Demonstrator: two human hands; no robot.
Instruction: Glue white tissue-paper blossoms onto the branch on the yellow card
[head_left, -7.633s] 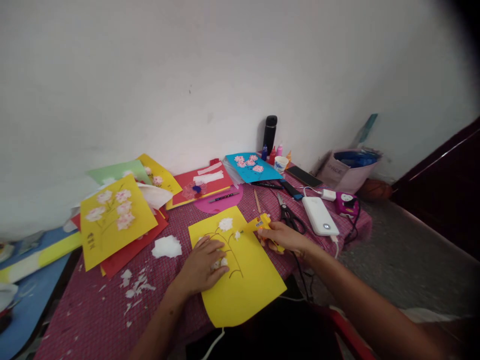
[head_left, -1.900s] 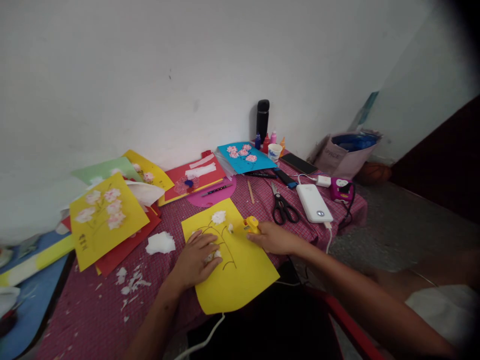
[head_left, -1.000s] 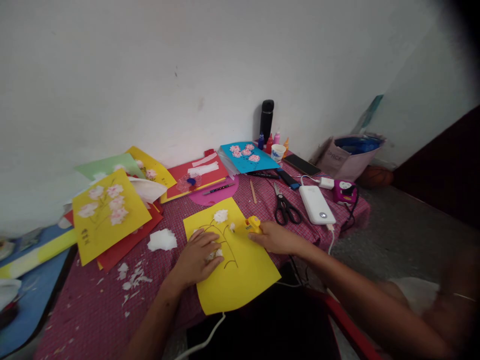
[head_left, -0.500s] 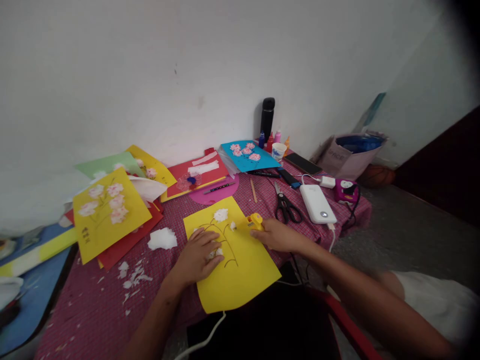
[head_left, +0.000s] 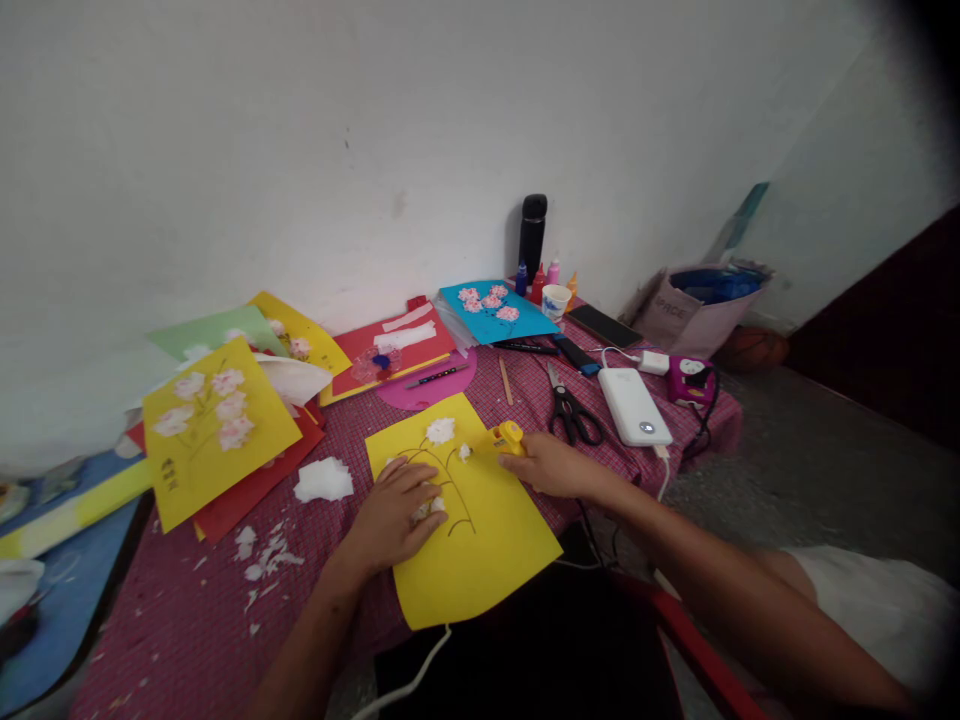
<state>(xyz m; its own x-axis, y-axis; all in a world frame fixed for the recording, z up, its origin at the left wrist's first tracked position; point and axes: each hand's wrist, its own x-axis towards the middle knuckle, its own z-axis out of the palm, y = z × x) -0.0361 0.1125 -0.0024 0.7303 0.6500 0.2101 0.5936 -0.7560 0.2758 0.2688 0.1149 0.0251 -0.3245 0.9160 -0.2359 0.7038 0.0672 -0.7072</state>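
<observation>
A yellow paper sheet with a drawn brown branch lies on the table's front edge. A white tissue flower is stuck near its top. My left hand lies on the sheet, its fingers pressing a small white tissue piece onto the branch. My right hand is closed around a yellow glue gun, whose nozzle points left toward the branch.
A pink checked cloth covers the table. Black scissors, a white power bank, a phone, paint bottles, a black flask, coloured flower sheets and tissue scraps surround the work. A bag stands at the far right.
The glue gun was raised over the sheet 7.6 s ago and now rests lower by its right edge. My left hand has stayed pressing on the branch.
</observation>
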